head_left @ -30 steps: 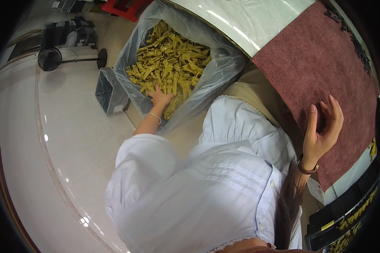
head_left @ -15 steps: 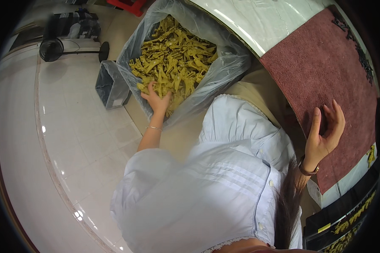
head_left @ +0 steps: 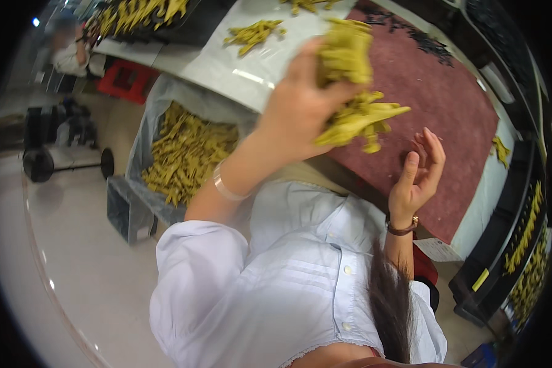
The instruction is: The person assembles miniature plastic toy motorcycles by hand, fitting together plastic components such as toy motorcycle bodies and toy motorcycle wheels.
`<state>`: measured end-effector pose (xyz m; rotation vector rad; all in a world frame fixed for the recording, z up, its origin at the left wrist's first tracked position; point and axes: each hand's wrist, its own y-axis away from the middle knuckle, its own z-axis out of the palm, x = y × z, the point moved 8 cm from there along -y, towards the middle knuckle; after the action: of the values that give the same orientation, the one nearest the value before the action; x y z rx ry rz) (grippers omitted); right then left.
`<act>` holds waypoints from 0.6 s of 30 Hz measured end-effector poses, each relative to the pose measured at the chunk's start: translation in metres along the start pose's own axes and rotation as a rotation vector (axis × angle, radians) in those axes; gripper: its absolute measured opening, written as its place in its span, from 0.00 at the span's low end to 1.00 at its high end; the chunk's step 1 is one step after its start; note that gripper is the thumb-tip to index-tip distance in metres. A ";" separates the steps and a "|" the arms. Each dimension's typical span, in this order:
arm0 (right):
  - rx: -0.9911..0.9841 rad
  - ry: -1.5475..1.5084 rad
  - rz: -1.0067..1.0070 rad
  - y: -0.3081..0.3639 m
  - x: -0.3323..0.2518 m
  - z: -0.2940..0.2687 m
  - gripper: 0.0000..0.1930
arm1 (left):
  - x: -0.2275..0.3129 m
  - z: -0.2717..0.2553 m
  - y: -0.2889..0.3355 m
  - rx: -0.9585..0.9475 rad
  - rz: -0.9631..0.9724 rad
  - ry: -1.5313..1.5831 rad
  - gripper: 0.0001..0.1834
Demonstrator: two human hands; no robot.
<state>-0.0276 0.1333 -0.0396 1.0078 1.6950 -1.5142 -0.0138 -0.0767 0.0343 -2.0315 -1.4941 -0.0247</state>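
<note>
A clump of olive-yellow moulded pieces (head_left: pixel 345 58), shaped like small figures, is clutched in my left hand (head_left: pixel 294 107). It hangs over the left part of a dark red mat (head_left: pixel 454 135), and motion smears the hand and clump a little. Some pieces stick out below the fingers. My right hand (head_left: pixel 416 184) hovers by the mat's near edge, fingers parted and curled, holding nothing. Down to the left, a large container with a clear plastic liner (head_left: pixel 193 95) holds a heap of the same pieces (head_left: pixel 190 153).
Loose yellow pieces (head_left: pixel 254 35) lie on the white tabletop (head_left: pixel 227 70). Small black parts (head_left: pixel 432 48) line the mat's far edge. Black racks (head_left: pixel 472 285) with yellow pieces stand at right. A small grey bin (head_left: pixel 129 211), red stool (head_left: pixel 126 80) and another person (head_left: pixel 70 58) are at left.
My left hand has come up out of the lined container with a clump of yellow pieces and swung right over the mat. The view has shifted; my right hand stays open.
</note>
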 end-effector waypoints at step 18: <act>-0.087 0.395 0.116 -0.011 0.004 0.007 0.22 | -0.095 -0.028 0.082 0.410 -0.413 0.197 0.31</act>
<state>-0.0397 0.1265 -0.0387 1.4017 1.9094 -1.2119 0.0326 -0.1865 -0.0145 -1.3412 -1.6125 -0.0762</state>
